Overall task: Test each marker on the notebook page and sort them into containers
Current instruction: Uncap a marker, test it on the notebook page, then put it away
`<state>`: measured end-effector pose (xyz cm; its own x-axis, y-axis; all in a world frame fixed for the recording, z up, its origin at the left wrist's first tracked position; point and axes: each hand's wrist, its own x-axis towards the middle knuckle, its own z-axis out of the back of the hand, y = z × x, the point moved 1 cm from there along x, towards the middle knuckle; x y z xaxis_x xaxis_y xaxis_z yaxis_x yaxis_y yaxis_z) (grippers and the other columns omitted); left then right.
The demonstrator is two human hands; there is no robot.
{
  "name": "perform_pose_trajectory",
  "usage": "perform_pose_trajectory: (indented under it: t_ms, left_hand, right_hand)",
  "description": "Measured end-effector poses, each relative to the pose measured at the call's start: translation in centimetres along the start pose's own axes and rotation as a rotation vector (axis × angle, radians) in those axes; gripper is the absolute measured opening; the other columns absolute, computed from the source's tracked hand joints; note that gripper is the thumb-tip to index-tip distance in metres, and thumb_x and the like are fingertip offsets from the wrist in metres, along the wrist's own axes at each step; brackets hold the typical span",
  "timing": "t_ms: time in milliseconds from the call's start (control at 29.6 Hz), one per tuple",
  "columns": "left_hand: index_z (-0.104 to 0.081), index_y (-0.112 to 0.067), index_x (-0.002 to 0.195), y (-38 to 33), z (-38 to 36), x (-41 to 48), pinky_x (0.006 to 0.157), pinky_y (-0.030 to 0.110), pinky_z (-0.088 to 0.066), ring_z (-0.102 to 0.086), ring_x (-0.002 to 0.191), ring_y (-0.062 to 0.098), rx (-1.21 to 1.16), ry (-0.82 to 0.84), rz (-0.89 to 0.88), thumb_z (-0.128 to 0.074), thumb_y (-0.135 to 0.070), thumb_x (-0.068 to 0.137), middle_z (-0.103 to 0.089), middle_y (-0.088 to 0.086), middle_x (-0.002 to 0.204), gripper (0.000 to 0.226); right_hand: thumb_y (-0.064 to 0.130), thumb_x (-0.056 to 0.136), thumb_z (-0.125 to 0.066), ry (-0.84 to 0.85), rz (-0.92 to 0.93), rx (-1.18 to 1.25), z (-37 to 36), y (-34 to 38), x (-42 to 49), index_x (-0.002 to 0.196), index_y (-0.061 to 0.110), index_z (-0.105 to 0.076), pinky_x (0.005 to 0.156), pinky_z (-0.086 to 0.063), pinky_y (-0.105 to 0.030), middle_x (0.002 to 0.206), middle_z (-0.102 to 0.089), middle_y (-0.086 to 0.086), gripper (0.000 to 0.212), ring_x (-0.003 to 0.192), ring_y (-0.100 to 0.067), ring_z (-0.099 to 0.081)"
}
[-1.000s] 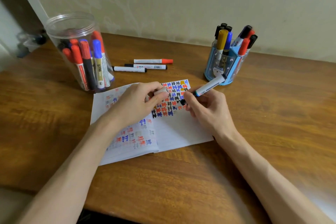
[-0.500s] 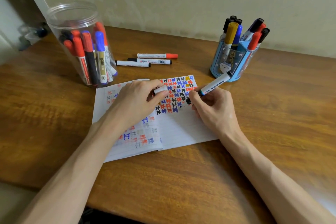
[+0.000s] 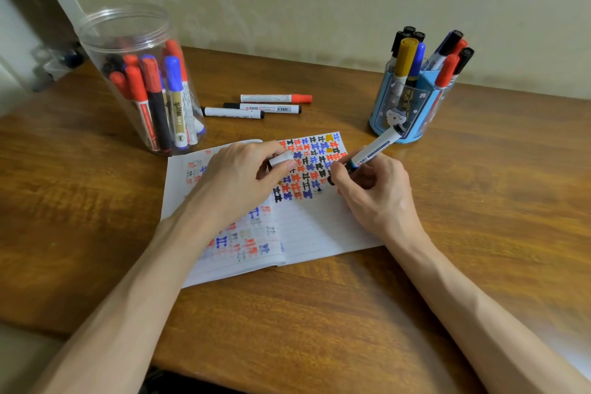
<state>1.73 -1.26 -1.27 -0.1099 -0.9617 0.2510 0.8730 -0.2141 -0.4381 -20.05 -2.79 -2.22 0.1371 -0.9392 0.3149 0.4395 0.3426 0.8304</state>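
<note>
An open notebook lies on the wooden desk, its right page filled at the top with red, blue and black test marks. My right hand grips an uncapped white marker, whose black tip rests on the page at the end of the lowest row of marks. My left hand rests on the notebook and pinches the marker's cap between thumb and fingers. A clear plastic jar with several markers stands at the back left. At the back right, a blue pen holder contains several more.
Three loose capped markers lie on the desk behind the notebook: a red one and two black ones. The wall runs along the desk's far edge. A dark shelf corner shows at the far left.
The right hand has shifted the marker tip slightly along the lowest row of marks and a small black dot has appeared there. The left hand keeps holding the cap.
</note>
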Motion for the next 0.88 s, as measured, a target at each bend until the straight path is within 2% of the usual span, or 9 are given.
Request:
perform_pose_trajectory:
  t_ms: [169, 337, 607, 776, 877]
  left_hand:
    - [-0.066, -0.031, 0.106, -0.02, -0.02, -0.08, 0.07, 0.04, -0.06, -0.067, 0.09, 0.01, -0.008, 0.005, 0.006, -0.051, -0.054, 0.1, -0.07, -0.006, 0.099, 0.028]
    - [-0.065, -0.031, 0.106, 0.07, -0.04, -0.11, 0.069, 0.039, -0.06, -0.066, 0.091, 0.009, -0.002, 0.005, 0.006, -0.052, -0.054, 0.101, -0.069, -0.006, 0.099, 0.027]
    - [-0.066, -0.03, 0.106, -0.12, -0.01, -0.13, 0.07, 0.038, -0.06, -0.066, 0.091, 0.008, -0.016, -0.002, 0.01, -0.053, -0.052, 0.101, -0.069, -0.007, 0.099, 0.026]
    - [-0.067, -0.026, 0.111, -0.32, 0.1, 0.02, 0.073, 0.037, -0.059, -0.065, 0.092, 0.009, -0.022, -0.015, 0.003, -0.055, -0.049, 0.102, -0.069, -0.007, 0.101, 0.027]
    - [-0.067, -0.026, 0.115, -0.38, 0.14, -0.01, 0.072, 0.036, -0.059, -0.064, 0.088, 0.007, -0.033, -0.025, -0.008, -0.055, -0.046, 0.102, -0.066, -0.009, 0.098, 0.026]
  right_hand:
    - [0.028, 0.098, -0.07, 0.007, -0.033, 0.053, 0.15, -0.16, 0.1, 0.085, 0.019, -0.071, 0.062, -0.057, -0.022, 0.075, -0.073, 0.012, 0.015, 0.07, -0.008, -0.072]
    - [0.023, 0.097, -0.071, 0.057, 0.003, 0.031, -0.02, 0.13, -0.16, 0.083, 0.02, -0.07, 0.057, -0.048, -0.012, 0.072, -0.07, 0.018, 0.015, 0.066, 0.0, -0.069]
    - [0.029, 0.098, -0.07, 0.027, -0.036, 0.068, 0.12, -0.2, 0.01, 0.086, 0.023, -0.071, 0.063, -0.056, -0.021, 0.078, -0.073, 0.012, 0.014, 0.071, -0.007, -0.072]
    - [0.024, 0.097, -0.071, 0.063, -0.004, 0.022, -0.03, 0.02, 0.09, 0.084, 0.02, -0.07, 0.059, -0.05, -0.014, 0.076, -0.071, 0.016, 0.014, 0.068, -0.003, -0.07]
    - [0.022, 0.096, -0.071, 0.058, -0.016, 0.04, 0.01, 0.0, 0.02, 0.082, 0.021, -0.069, 0.062, -0.054, -0.018, 0.079, -0.074, 0.013, 0.014, 0.072, -0.005, -0.073]
